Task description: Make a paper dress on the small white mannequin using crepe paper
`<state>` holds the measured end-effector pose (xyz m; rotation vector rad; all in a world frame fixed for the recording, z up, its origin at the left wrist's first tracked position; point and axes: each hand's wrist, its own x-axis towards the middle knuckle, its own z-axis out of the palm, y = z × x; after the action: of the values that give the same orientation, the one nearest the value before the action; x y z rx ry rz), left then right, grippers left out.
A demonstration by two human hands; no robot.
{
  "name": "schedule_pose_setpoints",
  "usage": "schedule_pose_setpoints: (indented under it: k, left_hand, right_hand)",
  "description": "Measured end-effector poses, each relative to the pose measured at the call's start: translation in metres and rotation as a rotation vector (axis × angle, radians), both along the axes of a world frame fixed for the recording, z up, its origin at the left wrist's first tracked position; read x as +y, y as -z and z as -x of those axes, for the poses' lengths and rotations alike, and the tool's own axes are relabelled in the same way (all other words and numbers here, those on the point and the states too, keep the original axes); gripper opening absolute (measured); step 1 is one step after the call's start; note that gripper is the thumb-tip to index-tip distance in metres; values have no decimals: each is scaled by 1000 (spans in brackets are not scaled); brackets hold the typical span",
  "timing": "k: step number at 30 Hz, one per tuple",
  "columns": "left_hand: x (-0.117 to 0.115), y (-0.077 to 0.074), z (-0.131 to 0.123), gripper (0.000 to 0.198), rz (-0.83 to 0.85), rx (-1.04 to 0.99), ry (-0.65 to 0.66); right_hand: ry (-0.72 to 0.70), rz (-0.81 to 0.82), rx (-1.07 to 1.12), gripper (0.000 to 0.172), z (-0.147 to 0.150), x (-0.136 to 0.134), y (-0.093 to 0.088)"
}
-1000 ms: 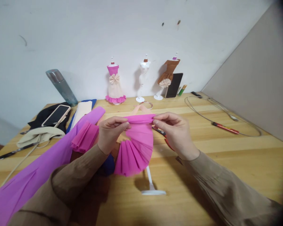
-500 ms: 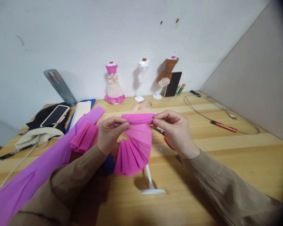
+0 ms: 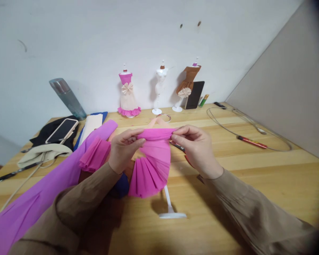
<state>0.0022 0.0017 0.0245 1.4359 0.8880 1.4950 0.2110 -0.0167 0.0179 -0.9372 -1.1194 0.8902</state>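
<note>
A folded strip of pink crepe paper [image 3: 158, 134] is stretched level between my two hands. My left hand [image 3: 125, 148] pinches its left end between thumb and fingers. At the other end my right hand [image 3: 195, 148] grips it the same way. Just below and behind the strip is a pleated pink skirt [image 3: 150, 173], fanned out. Under it a white stand [image 3: 172, 215] rests on the table; the upper part of that stand is hidden. Partly behind my right hand lies a tool with black and orange handles [image 3: 178, 146].
Three small mannequins stand along the wall: one in a pink and cream dress [image 3: 127, 94], a bare white one [image 3: 161, 88], one in brown [image 3: 190, 78]. Purple crepe paper [image 3: 45, 191] runs along my left arm. A phone [image 3: 62, 130], bottle [image 3: 67, 98] and cable [image 3: 220, 124] lie around.
The pink strip looks slightly more creased and bowed between my fingers. Both hands keep their pinch and have hardly moved.
</note>
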Motion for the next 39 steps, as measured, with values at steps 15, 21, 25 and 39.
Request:
schedule_pose_setpoints:
  k: [15,21,25,39]
  left_hand:
    - [7,-2,8,9,-394,380,-125]
    - [7,-1,12,10,-507,373,-124]
    - [8,1,13,9,-547,365,-134]
    - [12,3,5,7,58,144,-4]
  right_hand:
    - [41,-202,-270,8,0,0,6]
    - [149,-365,-520,14,-1,3,3]
    - [227,-475,-661,14,-1,6,2]
    - [114,-175,-546,8,-6,19,5]
